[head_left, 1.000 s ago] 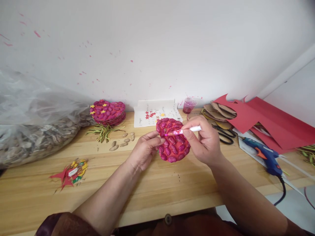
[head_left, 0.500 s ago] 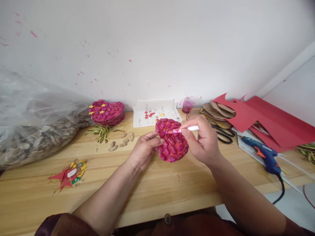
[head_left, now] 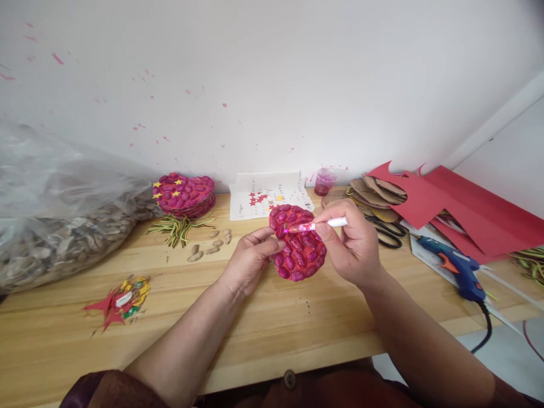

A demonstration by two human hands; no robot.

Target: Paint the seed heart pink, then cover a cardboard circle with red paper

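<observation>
A pink shell-covered disc (head_left: 300, 252) is held tilted above the wooden table (head_left: 263, 323), pinched at its left edge by the left hand (head_left: 250, 258). A white-handled brush (head_left: 317, 226) is gripped between the right hand (head_left: 355, 246) fingertips, its pink tip laid on the disc's upper part. Loose peanuts (head_left: 210, 243) lie well left

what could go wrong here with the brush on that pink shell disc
1. The left hand pinches the pink shell disc by its edge, so wet colour may smear onto that hand.
2. The brush in the right hand could flick pink onto the star sheet just behind.
3. The glue gun lies near the right forearm, cable hanging down; it might snag.
</observation>
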